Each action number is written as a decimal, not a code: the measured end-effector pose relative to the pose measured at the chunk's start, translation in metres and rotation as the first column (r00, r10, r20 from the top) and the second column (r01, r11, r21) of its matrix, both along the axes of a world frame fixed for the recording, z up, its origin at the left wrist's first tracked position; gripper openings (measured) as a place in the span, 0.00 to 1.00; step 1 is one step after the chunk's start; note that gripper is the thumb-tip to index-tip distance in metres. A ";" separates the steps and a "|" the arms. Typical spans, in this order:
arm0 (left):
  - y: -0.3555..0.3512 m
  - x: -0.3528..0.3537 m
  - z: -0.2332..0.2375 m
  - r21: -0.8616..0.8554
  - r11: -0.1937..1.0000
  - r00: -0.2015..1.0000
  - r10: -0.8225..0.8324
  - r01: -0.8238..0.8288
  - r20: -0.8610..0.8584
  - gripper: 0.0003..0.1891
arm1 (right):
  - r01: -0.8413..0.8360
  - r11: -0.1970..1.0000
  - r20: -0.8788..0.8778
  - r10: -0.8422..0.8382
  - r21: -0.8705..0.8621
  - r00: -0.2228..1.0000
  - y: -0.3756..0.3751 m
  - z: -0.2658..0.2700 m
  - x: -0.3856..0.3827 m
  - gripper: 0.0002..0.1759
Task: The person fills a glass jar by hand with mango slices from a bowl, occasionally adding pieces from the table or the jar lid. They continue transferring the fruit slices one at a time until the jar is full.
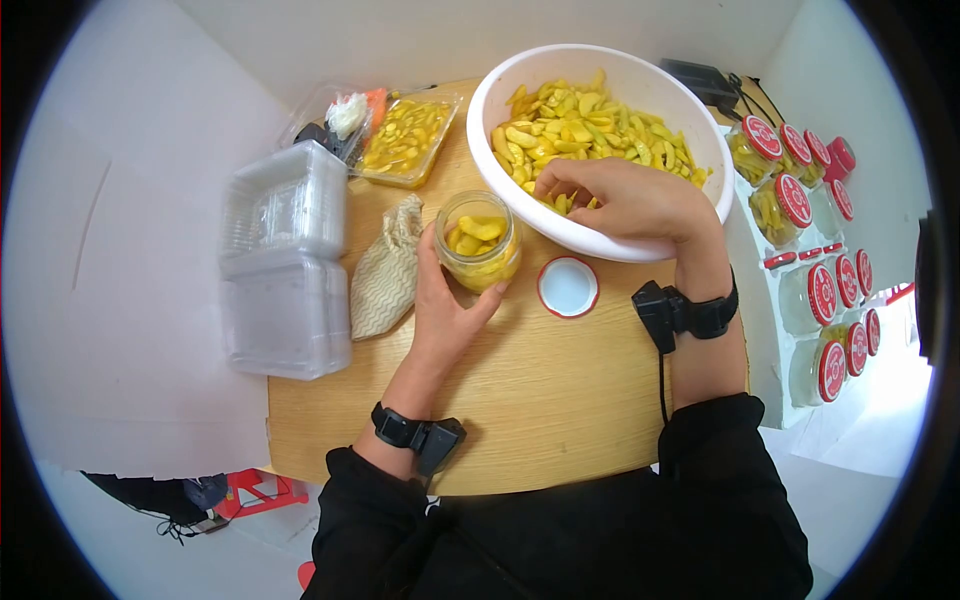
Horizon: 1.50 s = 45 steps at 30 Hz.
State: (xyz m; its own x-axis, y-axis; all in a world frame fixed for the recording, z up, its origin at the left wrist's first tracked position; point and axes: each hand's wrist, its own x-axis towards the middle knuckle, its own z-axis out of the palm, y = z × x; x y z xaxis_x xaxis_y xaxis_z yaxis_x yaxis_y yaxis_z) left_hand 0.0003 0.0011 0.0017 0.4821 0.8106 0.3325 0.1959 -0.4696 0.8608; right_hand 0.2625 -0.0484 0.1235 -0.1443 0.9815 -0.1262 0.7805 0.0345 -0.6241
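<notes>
My left hand (pixel 447 312) is closed around a glass jar (pixel 502 266), open at the top and partly filled with yellow slices (pixel 477 236). My right hand (pixel 640 203) reaches over the near rim of a large white bowl (pixel 478 125). Its fingers curl down onto the yellow fruit slices (pixel 590 120) heaped inside, with some slices at the fingertips; the palm side is partly hidden. On the table just right of the jar, a red-rimmed lid (pixel 568 288) lies with its white inside up.
Left of the jar are a cloth pouch (pixel 388 272), stacked clear plastic boxes (pixel 285 290) and a clear tray (pixel 412 170) with yellow slices in liquid. Several red-lidded jars (pixel 821 294) stand on a white shelf at the right. Bare wooden table (pixel 560 400) lies before me.
</notes>
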 end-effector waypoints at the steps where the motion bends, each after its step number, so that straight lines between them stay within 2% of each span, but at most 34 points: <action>1: 0.001 0.000 0.000 0.007 1.000 1.000 -0.005 0.005 -0.001 0.51 | -0.002 1.000 -0.003 0.002 0.006 1.000 0.000 0.001 0.000 0.20; 7: 0.002 0.000 -0.002 0.029 1.000 1.000 -0.002 0.002 -0.011 0.51 | -0.071 0.997 -0.016 0.071 -0.018 0.997 0.000 0.010 -0.003 0.17; 10: 0.001 0.000 -0.001 0.024 1.000 1.000 0.007 -0.006 -0.011 0.51 | -0.077 0.996 -0.148 0.069 -0.044 0.986 -0.002 0.009 0.000 0.18; 16: 0.001 0.000 0.000 0.031 1.000 1.000 0.004 -0.003 -0.023 0.51 | -0.083 0.995 -0.130 0.075 -0.056 0.989 0.000 0.011 0.001 0.17; 22: 0.001 0.000 0.000 0.026 1.000 1.000 -0.010 0.010 -0.001 0.51 | -0.059 0.998 -0.066 0.060 0.003 0.996 0.005 0.008 -0.002 0.14; 28: 0.001 0.000 0.002 0.064 0.998 0.999 0.006 -0.004 -0.034 0.51 | 0.131 0.990 -0.147 -0.123 0.048 0.981 0.008 0.002 0.000 0.11; 33: 0.002 -0.001 0.000 0.038 0.999 1.000 0.001 0.000 -0.029 0.51 | 0.208 0.964 -0.268 -0.159 0.168 0.950 0.010 -0.007 0.005 0.11; 37: 0.001 0.000 0.000 0.028 1.000 1.000 0.000 0.000 -0.010 0.51 | 0.238 0.953 -0.314 -0.171 0.189 0.934 0.011 -0.003 0.001 0.11; 40: 0.001 0.001 -0.002 0.021 1.000 1.000 0.003 -0.004 0.012 0.50 | 0.227 0.936 -0.362 -0.121 0.268 0.924 0.012 -0.001 -0.002 0.11; 45: 0.003 0.000 -0.002 0.041 0.999 1.000 -0.001 0.001 -0.001 0.50 | 0.195 0.929 -0.341 -0.081 0.314 0.937 0.009 0.009 -0.012 0.11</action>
